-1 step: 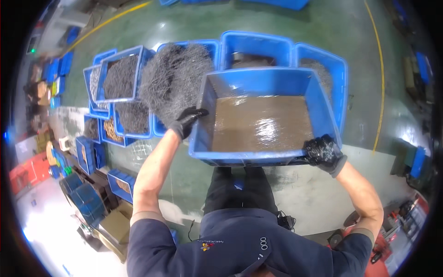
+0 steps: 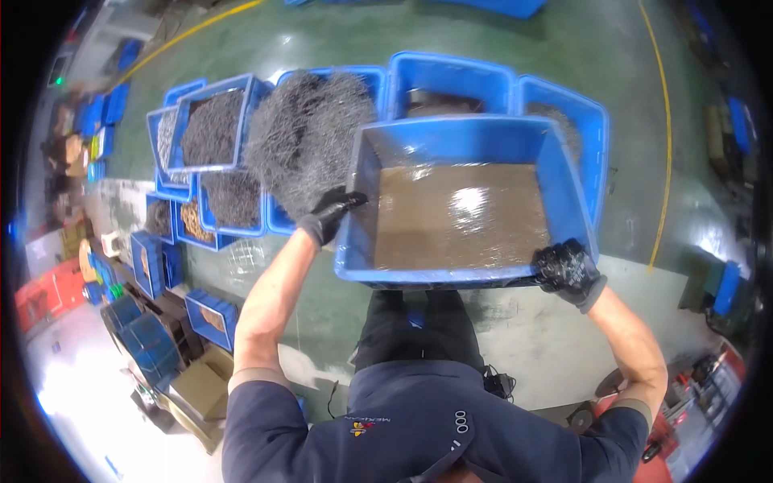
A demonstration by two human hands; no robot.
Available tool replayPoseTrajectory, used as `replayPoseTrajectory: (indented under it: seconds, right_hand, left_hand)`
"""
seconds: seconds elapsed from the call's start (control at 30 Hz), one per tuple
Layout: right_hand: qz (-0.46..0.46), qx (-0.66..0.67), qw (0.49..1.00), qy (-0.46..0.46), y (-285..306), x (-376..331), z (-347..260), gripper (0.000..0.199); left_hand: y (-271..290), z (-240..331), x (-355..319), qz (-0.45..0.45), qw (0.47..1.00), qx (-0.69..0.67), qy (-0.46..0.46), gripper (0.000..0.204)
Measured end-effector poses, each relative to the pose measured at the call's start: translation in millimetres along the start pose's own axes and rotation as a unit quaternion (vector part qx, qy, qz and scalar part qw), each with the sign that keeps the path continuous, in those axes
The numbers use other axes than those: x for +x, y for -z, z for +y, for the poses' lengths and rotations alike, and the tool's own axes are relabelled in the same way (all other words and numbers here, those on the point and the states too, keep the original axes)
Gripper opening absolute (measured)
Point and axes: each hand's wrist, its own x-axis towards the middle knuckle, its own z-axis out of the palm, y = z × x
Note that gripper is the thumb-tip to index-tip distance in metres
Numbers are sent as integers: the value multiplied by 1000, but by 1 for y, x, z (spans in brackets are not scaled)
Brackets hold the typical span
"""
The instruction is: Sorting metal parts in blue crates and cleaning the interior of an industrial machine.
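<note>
Held up in front of my waist is a large blue plastic bin [image 2: 552, 185]. A shiny brown layer [image 2: 459, 233] covers its bottom; I cannot tell whether it is liquid or a wet coating. My left hand [image 2: 330, 212], in a black glove, grips the left wall, its fingers over the rim. At the near right corner my right hand [image 2: 567, 272], also in a black glove, is closed on the rim. Just beyond the left hand rises a heap of grey wiry metal shavings [image 2: 310, 137] in another blue bin.
More blue bins stand beyond the held one, including an open bin [image 2: 455, 76] and one at the right [image 2: 597, 145]. Stacked bins of dark shavings [image 2: 213, 133] lie to the left. Drums [image 2: 149, 342] stand at lower left. A yellow line [image 2: 667, 161] marks the green floor.
The bin and both hands have shifted very slightly to the right. The bright reflection on the brown layer has changed shape.
</note>
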Motion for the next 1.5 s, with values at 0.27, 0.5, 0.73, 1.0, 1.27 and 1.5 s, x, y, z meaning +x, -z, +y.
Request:
replayPoseTrajectory:
  seconds: [0.27,0.5,0.73,1.0,1.27,1.5]
  right_hand:
    - [39,-36,996,-65,45,13,-34,17]
    - [150,67,986,-17,127,123,-114,47]
    - [274,117,953,-54,126,230,-244,42]
    - [51,71,983,-160,37,302,-213,45]
    - [-217,-348,911,35,12,474,-200,34]
    - [-300,-417,841,170,1,633,-298,39]
  left_hand:
    - [20,-15,-133,63,990,-72,-102,32]
    - [90,-108,-277,196,923,-272,-188,34]
    - [139,-288,-425,481,836,-249,-90,24]
    - [123,-481,-507,681,602,-409,78,19]
    - [115,-573,-525,730,329,-558,218,18]
    - [113,-746,-526,659,-34,-750,46,41]
